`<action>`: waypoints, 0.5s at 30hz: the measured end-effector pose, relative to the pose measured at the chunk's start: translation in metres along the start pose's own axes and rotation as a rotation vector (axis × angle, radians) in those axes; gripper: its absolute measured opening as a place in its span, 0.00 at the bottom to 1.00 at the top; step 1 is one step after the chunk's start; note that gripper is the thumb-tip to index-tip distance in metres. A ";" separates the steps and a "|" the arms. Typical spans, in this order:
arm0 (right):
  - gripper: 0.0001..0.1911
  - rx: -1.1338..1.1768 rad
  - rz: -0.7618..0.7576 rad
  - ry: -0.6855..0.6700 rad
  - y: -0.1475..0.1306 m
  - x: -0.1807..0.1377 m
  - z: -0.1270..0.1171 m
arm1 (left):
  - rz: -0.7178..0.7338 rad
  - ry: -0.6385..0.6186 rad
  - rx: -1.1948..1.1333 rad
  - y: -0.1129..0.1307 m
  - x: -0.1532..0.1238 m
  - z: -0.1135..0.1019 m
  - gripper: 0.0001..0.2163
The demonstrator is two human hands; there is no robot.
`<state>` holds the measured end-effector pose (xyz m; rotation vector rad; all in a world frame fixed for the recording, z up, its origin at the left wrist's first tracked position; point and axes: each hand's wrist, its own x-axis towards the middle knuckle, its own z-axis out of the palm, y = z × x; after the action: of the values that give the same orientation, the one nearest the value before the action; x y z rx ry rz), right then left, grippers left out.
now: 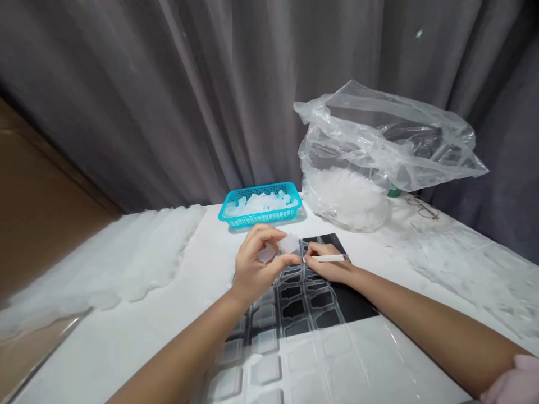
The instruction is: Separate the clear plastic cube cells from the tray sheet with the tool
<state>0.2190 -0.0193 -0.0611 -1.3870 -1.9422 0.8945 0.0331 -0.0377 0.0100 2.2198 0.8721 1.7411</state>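
My left hand (255, 264) is closed in a pinch on a small clear plastic piece (288, 244), held just above a clear sheet of moulded square pockets (295, 331). That sheet lies over a black mat (357, 306) on the white table (138, 331). My right hand (324, 262) is closed round a thin white stick-like tool (332, 258), whose tip meets the plastic piece at my left fingertips. Both hands hover over the far end of the sheet.
A turquoise basket (261, 216) with several clear plastic pieces stands behind my hands. A big clear plastic bag (379, 163) holding more pieces sits at the back right, with eyeglasses (423, 209) beside it. Crumpled plastic film (126, 258) covers the table's left side. Grey curtain behind.
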 end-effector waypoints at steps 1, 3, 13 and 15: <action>0.09 -0.001 0.001 -0.004 0.001 0.000 0.000 | 0.001 0.010 -0.004 0.000 0.001 0.000 0.18; 0.08 -0.008 0.001 -0.007 0.002 0.000 0.001 | 0.008 0.027 -0.020 0.002 0.002 0.000 0.18; 0.08 -0.024 -0.013 0.010 0.002 0.001 0.002 | 0.155 0.003 -0.074 0.006 -0.001 0.001 0.16; 0.08 -0.020 -0.023 0.008 0.002 0.001 0.002 | 0.190 -0.026 -0.099 0.007 -0.002 0.002 0.15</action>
<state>0.2184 -0.0182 -0.0637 -1.3749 -1.9622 0.8594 0.0373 -0.0444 0.0115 2.3193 0.5721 1.7886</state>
